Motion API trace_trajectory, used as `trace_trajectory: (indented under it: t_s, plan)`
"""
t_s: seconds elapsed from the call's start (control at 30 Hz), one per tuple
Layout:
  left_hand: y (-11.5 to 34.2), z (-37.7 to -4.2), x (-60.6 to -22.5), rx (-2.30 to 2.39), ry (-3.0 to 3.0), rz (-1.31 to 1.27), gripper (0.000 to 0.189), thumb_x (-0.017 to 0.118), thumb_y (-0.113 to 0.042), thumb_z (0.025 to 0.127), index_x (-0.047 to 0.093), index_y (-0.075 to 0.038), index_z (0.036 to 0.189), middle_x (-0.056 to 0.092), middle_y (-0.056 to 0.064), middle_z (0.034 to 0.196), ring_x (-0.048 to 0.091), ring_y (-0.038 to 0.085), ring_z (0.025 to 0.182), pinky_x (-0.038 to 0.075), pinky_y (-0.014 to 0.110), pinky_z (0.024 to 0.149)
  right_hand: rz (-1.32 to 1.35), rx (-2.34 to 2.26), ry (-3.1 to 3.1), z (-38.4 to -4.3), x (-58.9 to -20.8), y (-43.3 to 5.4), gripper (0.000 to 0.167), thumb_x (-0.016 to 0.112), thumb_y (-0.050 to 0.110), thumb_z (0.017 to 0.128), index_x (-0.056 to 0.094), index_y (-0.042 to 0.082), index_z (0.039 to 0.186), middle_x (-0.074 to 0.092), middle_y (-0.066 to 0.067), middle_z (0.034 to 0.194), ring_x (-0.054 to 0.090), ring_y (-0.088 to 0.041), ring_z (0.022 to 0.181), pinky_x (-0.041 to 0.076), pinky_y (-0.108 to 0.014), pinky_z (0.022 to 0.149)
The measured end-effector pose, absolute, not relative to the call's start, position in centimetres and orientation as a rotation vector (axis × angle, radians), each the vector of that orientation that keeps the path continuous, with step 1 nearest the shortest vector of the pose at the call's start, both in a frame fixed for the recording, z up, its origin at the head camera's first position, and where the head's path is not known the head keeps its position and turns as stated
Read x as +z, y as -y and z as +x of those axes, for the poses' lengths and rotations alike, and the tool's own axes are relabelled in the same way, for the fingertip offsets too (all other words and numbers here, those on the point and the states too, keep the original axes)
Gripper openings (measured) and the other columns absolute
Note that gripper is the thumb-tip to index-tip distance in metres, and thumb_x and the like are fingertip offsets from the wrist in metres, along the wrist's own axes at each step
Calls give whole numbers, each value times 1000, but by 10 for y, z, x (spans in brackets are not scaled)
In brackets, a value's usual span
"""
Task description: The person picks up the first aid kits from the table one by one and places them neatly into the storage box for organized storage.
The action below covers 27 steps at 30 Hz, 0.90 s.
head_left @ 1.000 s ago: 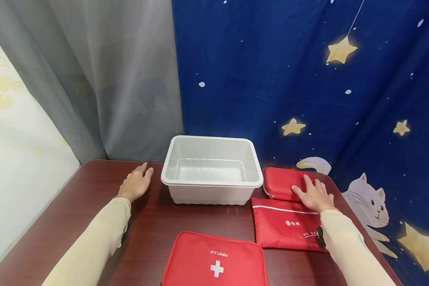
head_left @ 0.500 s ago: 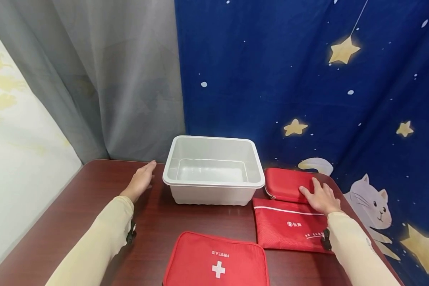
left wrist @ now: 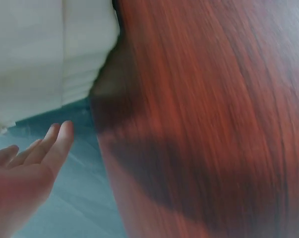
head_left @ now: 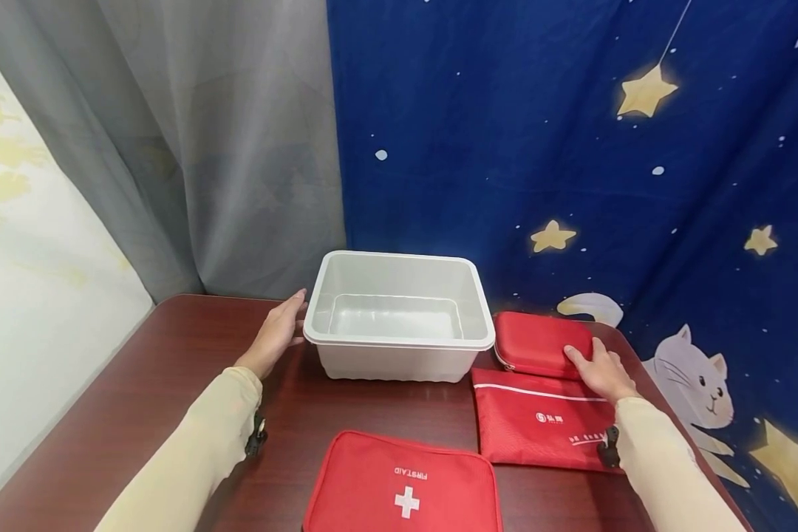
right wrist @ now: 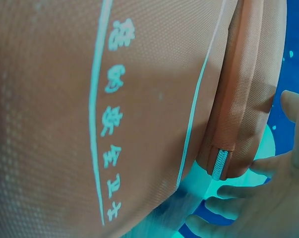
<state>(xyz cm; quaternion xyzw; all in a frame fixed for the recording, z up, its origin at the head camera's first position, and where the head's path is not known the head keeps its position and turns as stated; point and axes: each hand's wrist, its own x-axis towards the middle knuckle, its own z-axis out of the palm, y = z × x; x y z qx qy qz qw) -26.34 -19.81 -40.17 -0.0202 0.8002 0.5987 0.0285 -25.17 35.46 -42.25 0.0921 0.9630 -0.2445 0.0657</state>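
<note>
A light grey plastic tub (head_left: 386, 362) stands at the back of the table. My left hand (head_left: 275, 336) is beside its left wall, fingers extended; in the left wrist view the fingers (left wrist: 60, 146) look apart from the tub (left wrist: 35, 54). At the back right lies a red zippered hard case (head_left: 532, 343). My right hand (head_left: 601, 369) is at its right end, the thumb by the top face. In the right wrist view the spread fingers (right wrist: 233, 208) are around the case's end (right wrist: 253, 99), one fingertip close to its corner. Whether it touches, I cannot tell.
A flat red pouch (head_left: 532, 428) with a white stripe lies in front of the hard case. Nearer me is a red first aid bag (head_left: 372, 488) with a white cross. Curtains (head_left: 259, 148) hang behind the dark red wooden table (head_left: 140, 384).
My left hand has moved right, toward the tub's side. My right hand has slid from the top of the hard case to its right end. The tub and red bags have stayed put.
</note>
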Motion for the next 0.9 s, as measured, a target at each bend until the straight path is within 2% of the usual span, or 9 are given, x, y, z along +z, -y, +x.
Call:
trace_trajectory:
  t_s: [0.17,0.3,0.47,0.63,0.8,0.83,0.9]
  plan:
    - [191,-263,-399,1929,-2434,49,65,28,-49,107,20,-12,160,30,14,160,42,32,137,43,50,103,259,-779,-2914,-254,-424,-357,91,34,57,102,5,-15,150,32,-43,137,38,-56,122,30,-75,99]
    - [190,-260,-399,1992,-2387,90,65,36,-50,105,21,-17,160,25,9,162,39,33,140,42,49,104,250,-815,-2915,-256,-426,-357,92,38,57,102,8,-16,149,37,-42,134,44,-54,118,35,-71,99]
    - [189,-257,-401,2040,-2390,139,61,42,-41,105,26,-19,159,30,10,160,39,35,139,45,46,101,266,-860,-2893,-258,-428,-359,94,39,55,102,6,-20,147,34,-44,135,41,-55,120,33,-70,102]
    - [189,-255,-406,2109,-2400,186,60,51,-28,102,30,-17,158,34,8,158,39,27,140,39,45,108,324,-933,-2850,-259,-427,-360,98,42,57,100,5,-21,147,29,-43,138,37,-56,122,31,-68,106]
    - [187,-253,-410,2136,-2429,189,62,57,-21,100,32,-17,157,38,8,156,37,19,142,32,41,113,406,-980,-2789,-260,-426,-361,104,44,62,97,6,-22,146,30,-43,137,40,-55,120,35,-66,104]
    - [186,-253,-410,2147,-2427,185,62,57,-20,99,33,-17,157,39,8,156,38,19,142,32,41,113,415,-993,-2778,-259,-426,-361,105,44,63,97,7,-22,146,32,-43,136,43,-54,118,37,-65,103]
    - [185,-251,-411,2182,-2428,181,61,58,-19,99,35,-18,156,42,10,154,40,21,141,36,33,111,414,-1018,-2764,-259,-426,-362,103,45,63,96,11,-22,145,36,-42,133,46,-52,115,40,-63,102]
